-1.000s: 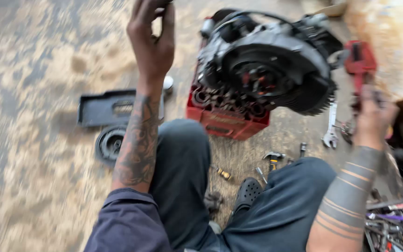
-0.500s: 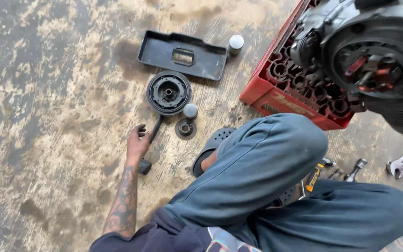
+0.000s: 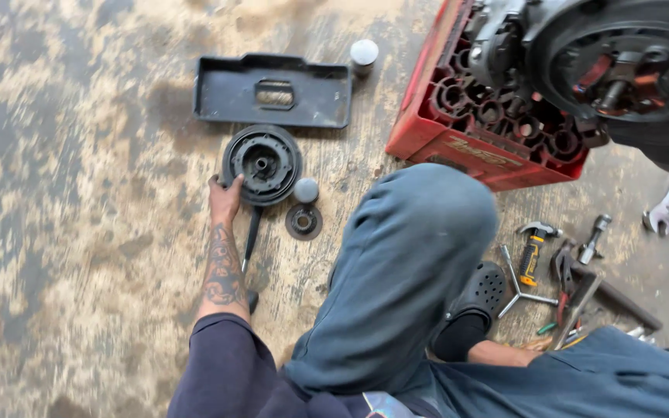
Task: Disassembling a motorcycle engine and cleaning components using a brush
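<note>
The left hand [image 3: 224,199] reaches out low to the floor, tattooed forearm straight, fingers spread and pressed down — not closed on anything. The right hand is out of view — only knees and legs show.

The floor [image 3: 79,155] is worn, stained concrete, mottled grey and tan. On it lie a black tray [image 3: 230,93], a round black pulley [image 3: 262,163] just below it, a small grey cap [image 3: 306,190], a small black disc [image 3: 303,221] and a thin black bar [image 3: 252,236]. A grey cylinder [image 3: 364,54] stands beside the tray's right end. A red crate [image 3: 427,131] sits to the right. Further right lie a hammer [image 3: 534,249], a three-armed wrench [image 3: 519,288] and a spanner [image 3: 666,207].
</note>
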